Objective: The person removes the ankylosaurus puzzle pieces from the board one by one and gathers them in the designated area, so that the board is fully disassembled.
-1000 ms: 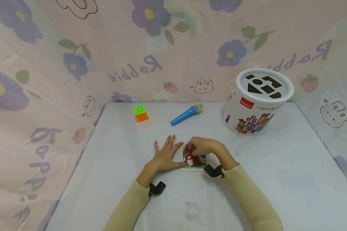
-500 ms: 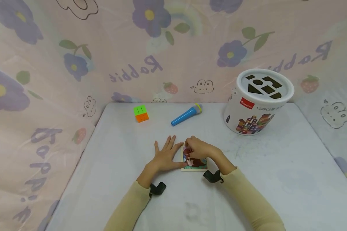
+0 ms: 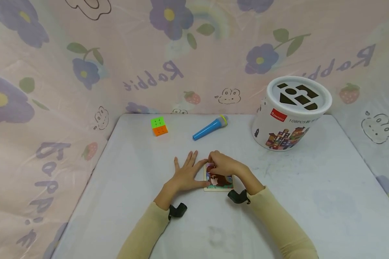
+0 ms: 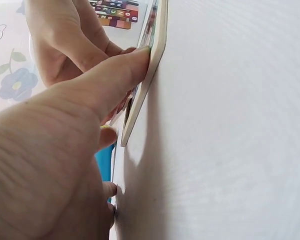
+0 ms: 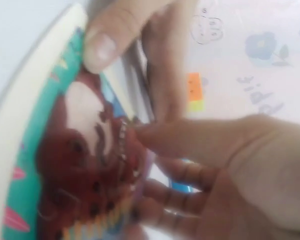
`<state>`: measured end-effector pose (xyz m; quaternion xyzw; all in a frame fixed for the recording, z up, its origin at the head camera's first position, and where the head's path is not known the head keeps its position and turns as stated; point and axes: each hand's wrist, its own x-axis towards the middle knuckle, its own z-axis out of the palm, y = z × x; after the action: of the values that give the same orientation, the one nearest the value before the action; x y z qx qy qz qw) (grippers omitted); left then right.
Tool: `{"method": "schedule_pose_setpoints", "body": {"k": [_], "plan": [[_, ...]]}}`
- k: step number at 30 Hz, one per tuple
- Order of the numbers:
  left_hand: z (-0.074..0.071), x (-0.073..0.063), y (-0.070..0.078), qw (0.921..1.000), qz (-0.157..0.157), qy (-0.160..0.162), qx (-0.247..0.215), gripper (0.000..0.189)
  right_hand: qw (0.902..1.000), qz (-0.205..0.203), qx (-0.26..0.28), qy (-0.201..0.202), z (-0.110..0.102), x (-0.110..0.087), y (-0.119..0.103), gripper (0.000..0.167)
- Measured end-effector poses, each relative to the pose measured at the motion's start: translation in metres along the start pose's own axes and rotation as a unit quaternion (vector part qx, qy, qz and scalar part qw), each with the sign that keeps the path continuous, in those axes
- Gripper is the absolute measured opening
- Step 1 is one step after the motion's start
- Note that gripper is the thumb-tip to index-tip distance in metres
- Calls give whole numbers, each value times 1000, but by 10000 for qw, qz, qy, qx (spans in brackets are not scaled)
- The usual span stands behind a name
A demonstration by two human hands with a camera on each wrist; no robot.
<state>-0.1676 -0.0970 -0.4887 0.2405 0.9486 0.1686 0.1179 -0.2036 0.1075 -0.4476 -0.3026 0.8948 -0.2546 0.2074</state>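
Observation:
A small wooden jigsaw puzzle [image 3: 222, 184] with a pale frame and a red-brown dinosaur picture lies flat on the table. My left hand [image 3: 184, 178] is spread at its left side, the straight thumb pressing the lower left corner and the index fingertip by the upper left one. Over the upper part of the picture, my right hand [image 3: 226, 165] has curled fingers and pinches a puzzle piece [image 4: 119, 111] at the dinosaur's head. That piece looks slightly tilted out of the frame in the left wrist view. The right wrist view is blurred, and the right hand hides much of the piece.
Behind the hands lie a toy cube [image 3: 159, 126] with green and orange faces and a blue toy microphone [image 3: 210, 128]. A large white bucket [image 3: 283, 122] with shape holes in its lid stands at the back right. Patterned cloth [image 3: 201, 68] closes off the back and sides.
My right hand has shifted slightly over the puzzle's upper edge, its wrist turning a little. The left hand keeps its place at the left side. The table objects stay put.

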Motion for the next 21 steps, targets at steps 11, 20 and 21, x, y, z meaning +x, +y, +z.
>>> {"method": "schedule_pose_setpoints", "body": {"k": [11,20,21], "plan": [[1,2,-1,9988,107,258,-395,67,9957,364,-363,765,15,3,-2,27],[3,5,-4,9977,369,249,-514,48,9942,521,70,942,16,7,-1,22],[3,5,-3,9973,409,264,-559,47,9941,566,126,916,15,7,-1,22]]}}
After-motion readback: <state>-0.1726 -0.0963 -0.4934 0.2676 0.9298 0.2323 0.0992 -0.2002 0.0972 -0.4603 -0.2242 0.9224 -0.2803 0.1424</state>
